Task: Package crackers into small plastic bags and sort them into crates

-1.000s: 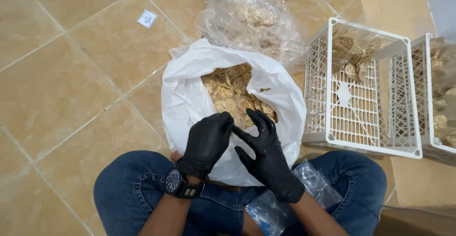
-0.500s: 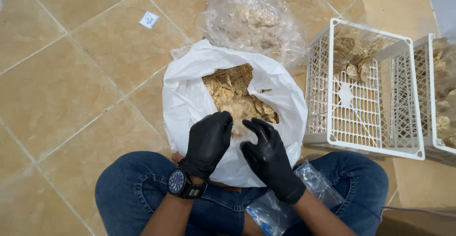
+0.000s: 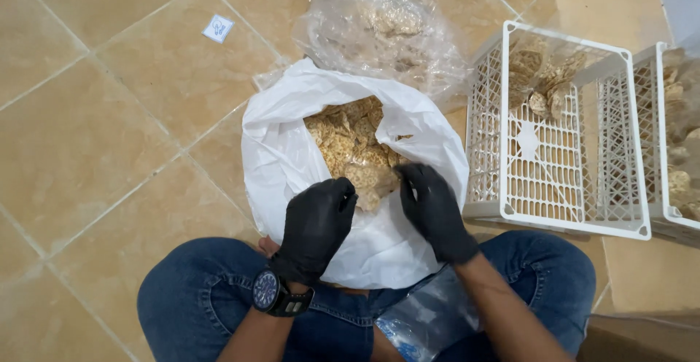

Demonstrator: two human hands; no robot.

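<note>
My left hand [image 3: 315,225] sits at the near lip of the white bag [image 3: 281,158], fingers curled loosely over the rim; I cannot tell whether it pinches the plastic or only rests there. My right hand [image 3: 435,209] is just across the opening, fingers bent and reaching into the bag's mouth, its tips touching the crackers [image 3: 350,147] nearest me. One pale cracker [image 3: 370,182] lies between the two hands, and the right fingers seem to close on its edge, though the grip itself is hidden.

As I judge it, the work is barely under way: the bag is heaped with crackers, while small clear bags [image 3: 426,318] lie on my lap below the right wrist, seemingly flat and unfilled. To the right of my hands stands a white crate [image 3: 558,223] holding only a few packed pieces at its far end; a second crate [image 3: 674,216] beyond it carries more. Past the bag, farther from me, lies a crumpled clear bag [image 3: 379,34] with some crackers inside. A small paper scrap [image 3: 218,28] lies on the tiled floor [image 3: 95,129], far left.

Compared with a second ago, both hands were up over the bag's near edge, fingertips meeting; now they have parted and dropped to the crackers, the right one moving farther right and deeper in.
</note>
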